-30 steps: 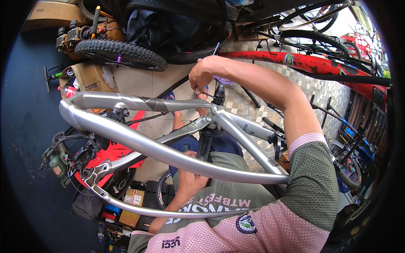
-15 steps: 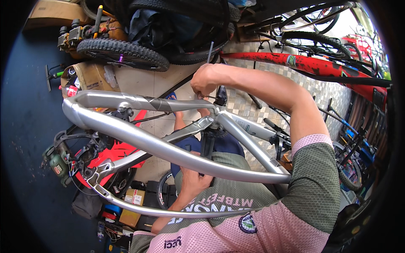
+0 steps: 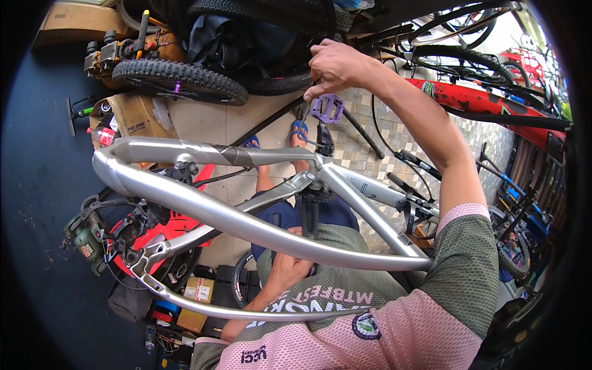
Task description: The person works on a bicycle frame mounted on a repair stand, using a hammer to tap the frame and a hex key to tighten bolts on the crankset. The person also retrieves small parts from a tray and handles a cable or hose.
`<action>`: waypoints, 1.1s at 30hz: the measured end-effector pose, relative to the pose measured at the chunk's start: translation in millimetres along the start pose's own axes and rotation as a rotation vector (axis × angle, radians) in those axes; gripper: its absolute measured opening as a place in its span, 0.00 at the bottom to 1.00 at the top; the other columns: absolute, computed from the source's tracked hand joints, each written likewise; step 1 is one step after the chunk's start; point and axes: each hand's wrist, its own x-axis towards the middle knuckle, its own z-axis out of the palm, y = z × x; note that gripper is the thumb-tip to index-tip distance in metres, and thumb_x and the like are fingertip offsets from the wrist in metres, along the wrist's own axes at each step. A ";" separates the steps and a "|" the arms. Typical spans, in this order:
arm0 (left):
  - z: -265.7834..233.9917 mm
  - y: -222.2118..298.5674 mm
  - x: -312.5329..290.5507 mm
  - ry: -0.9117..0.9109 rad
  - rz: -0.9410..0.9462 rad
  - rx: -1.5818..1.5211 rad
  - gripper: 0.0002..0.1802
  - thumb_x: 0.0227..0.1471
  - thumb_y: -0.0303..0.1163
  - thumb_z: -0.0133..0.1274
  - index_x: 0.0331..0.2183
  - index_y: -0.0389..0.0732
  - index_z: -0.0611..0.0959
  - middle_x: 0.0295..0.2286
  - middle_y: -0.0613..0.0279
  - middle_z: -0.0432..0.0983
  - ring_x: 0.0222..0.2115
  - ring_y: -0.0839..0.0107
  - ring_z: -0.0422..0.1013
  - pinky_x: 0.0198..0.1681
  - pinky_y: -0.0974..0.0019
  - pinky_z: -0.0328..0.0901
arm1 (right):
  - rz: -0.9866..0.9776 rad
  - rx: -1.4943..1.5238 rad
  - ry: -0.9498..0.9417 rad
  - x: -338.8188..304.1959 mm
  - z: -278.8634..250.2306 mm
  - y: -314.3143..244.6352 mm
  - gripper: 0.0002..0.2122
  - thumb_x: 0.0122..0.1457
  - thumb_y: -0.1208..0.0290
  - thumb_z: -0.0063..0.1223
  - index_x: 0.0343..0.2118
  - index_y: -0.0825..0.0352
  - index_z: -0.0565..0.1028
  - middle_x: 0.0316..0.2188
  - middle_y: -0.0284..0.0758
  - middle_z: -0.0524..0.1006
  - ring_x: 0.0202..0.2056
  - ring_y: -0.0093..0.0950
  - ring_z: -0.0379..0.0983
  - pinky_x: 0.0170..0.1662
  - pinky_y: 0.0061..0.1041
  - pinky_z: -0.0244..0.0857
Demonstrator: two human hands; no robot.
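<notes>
A bare silver bicycle frame (image 3: 203, 209) lies across the view in front of me. At its far side, a purple flat pedal (image 3: 328, 109) sits at the end of a black crank arm (image 3: 324, 140). Beyond that pedal is my right hand (image 3: 338, 66), its fingers closed on the upper end of a thin, bent hex key (image 3: 301, 126), whose lower part reaches the crank. Nearer to me, my left hand (image 3: 288, 270) is closed at the end of the other black crank arm (image 3: 309, 216). A purple pedal edge shows there; the frame tube hides part of that hand.
Knobby wheels (image 3: 179, 80) lean at the back left beside a cardboard box (image 3: 145, 117). A red frame (image 3: 481, 98) lies to the right, with more bicycles behind. Several small boxes (image 3: 197, 296) and a red plastic piece (image 3: 163, 237) lie lower left.
My right hand has moved away from the crank, up and to the right, and the hex key has swung with it. The purple pedal has come into view. My left hand stays near its place.
</notes>
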 end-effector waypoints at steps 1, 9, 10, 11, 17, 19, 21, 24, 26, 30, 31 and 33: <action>-0.7 4.3 0.8 -0.034 -0.007 -0.034 0.15 0.54 0.31 0.61 0.40 0.30 0.81 0.38 0.38 0.73 0.44 0.40 0.70 0.52 0.48 0.64 | 0.020 0.019 0.009 -1.0 5.0 0.1 0.29 0.58 0.35 0.56 0.28 0.62 0.87 0.25 0.38 0.82 0.41 0.39 0.78 0.48 0.40 0.66; 21.0 -15.6 -2.8 -0.007 0.050 -0.017 0.14 0.58 0.32 0.59 0.43 0.33 0.82 0.40 0.40 0.68 0.41 0.42 0.67 0.46 0.48 0.63 | 0.096 -0.009 0.087 -16.0 4.1 -31.5 0.26 0.58 0.38 0.57 0.23 0.61 0.84 0.23 0.38 0.83 0.35 0.39 0.79 0.43 0.37 0.63; 21.5 -17.2 -2.7 -0.014 0.099 -0.014 0.15 0.58 0.32 0.59 0.43 0.33 0.81 0.39 0.41 0.68 0.41 0.43 0.66 0.46 0.48 0.62 | 0.107 -0.017 0.069 -16.2 1.9 -32.9 0.27 0.58 0.38 0.57 0.22 0.61 0.84 0.23 0.38 0.83 0.35 0.39 0.79 0.44 0.37 0.63; 22.6 -17.5 -2.4 -0.022 0.150 -0.012 0.15 0.57 0.32 0.60 0.43 0.33 0.81 0.39 0.42 0.68 0.40 0.44 0.66 0.45 0.48 0.62 | 0.120 -0.028 0.050 -17.2 -0.6 -34.9 0.27 0.58 0.37 0.58 0.22 0.61 0.84 0.23 0.38 0.83 0.34 0.39 0.80 0.44 0.36 0.63; 29.9 -7.9 -2.0 0.026 0.027 -0.061 0.16 0.57 0.34 0.61 0.42 0.32 0.80 0.38 0.45 0.69 0.39 0.47 0.66 0.44 0.49 0.61 | 0.222 -0.114 0.043 -24.3 -4.1 -53.0 0.27 0.55 0.37 0.59 0.22 0.61 0.85 0.23 0.36 0.84 0.35 0.35 0.80 0.43 0.34 0.61; 30.2 -10.1 -2.3 0.021 0.072 -0.022 0.17 0.57 0.34 0.61 0.42 0.32 0.79 0.37 0.46 0.69 0.39 0.47 0.66 0.45 0.49 0.61 | 0.235 -0.125 0.040 -26.0 -5.0 -56.6 0.26 0.55 0.37 0.60 0.22 0.60 0.86 0.23 0.35 0.84 0.35 0.35 0.80 0.44 0.34 0.61; 30.8 -11.0 -2.6 0.022 0.077 0.000 0.17 0.57 0.34 0.61 0.42 0.31 0.78 0.37 0.45 0.69 0.38 0.47 0.66 0.45 0.49 0.61 | 0.248 -0.133 0.044 -27.1 -5.4 -59.7 0.25 0.55 0.37 0.60 0.22 0.59 0.86 0.23 0.35 0.84 0.35 0.34 0.79 0.44 0.33 0.61; 31.5 -10.1 -3.0 0.030 0.052 0.014 0.16 0.57 0.34 0.61 0.41 0.32 0.78 0.37 0.45 0.69 0.38 0.46 0.66 0.45 0.49 0.61 | 0.268 -0.146 0.051 -28.9 -6.3 -64.2 0.24 0.54 0.38 0.60 0.22 0.58 0.86 0.23 0.35 0.84 0.35 0.33 0.79 0.44 0.33 0.60; 31.2 -9.4 -3.2 0.035 0.067 0.035 0.15 0.57 0.34 0.61 0.41 0.33 0.79 0.37 0.45 0.69 0.39 0.46 0.66 0.44 0.49 0.61 | 0.280 -0.158 0.043 -29.9 -7.3 -66.9 0.24 0.54 0.38 0.60 0.22 0.57 0.86 0.23 0.35 0.84 0.35 0.33 0.79 0.44 0.33 0.60; 30.2 -11.6 -3.6 0.022 0.111 0.062 0.16 0.60 0.37 0.59 0.42 0.34 0.80 0.38 0.47 0.70 0.41 0.51 0.66 0.47 0.51 0.61 | 0.280 -0.182 0.096 -33.4 -2.8 -68.0 0.23 0.53 0.39 0.61 0.21 0.57 0.86 0.21 0.34 0.83 0.34 0.33 0.79 0.42 0.33 0.59; 28.4 -12.1 -5.1 0.002 0.089 0.067 0.18 0.63 0.41 0.57 0.43 0.34 0.80 0.40 0.50 0.71 0.43 0.55 0.67 0.50 0.53 0.61 | 0.279 -0.185 0.104 -34.3 -2.6 -68.7 0.23 0.53 0.39 0.61 0.20 0.57 0.86 0.21 0.34 0.83 0.33 0.33 0.79 0.41 0.33 0.59; 28.2 -13.3 -5.4 -0.012 0.080 0.058 0.21 0.65 0.44 0.56 0.45 0.33 0.80 0.41 0.52 0.72 0.44 0.59 0.67 0.53 0.56 0.61 | 0.273 -0.188 0.118 -34.4 -2.1 -69.5 0.23 0.53 0.39 0.61 0.20 0.57 0.85 0.20 0.34 0.83 0.33 0.33 0.79 0.41 0.33 0.59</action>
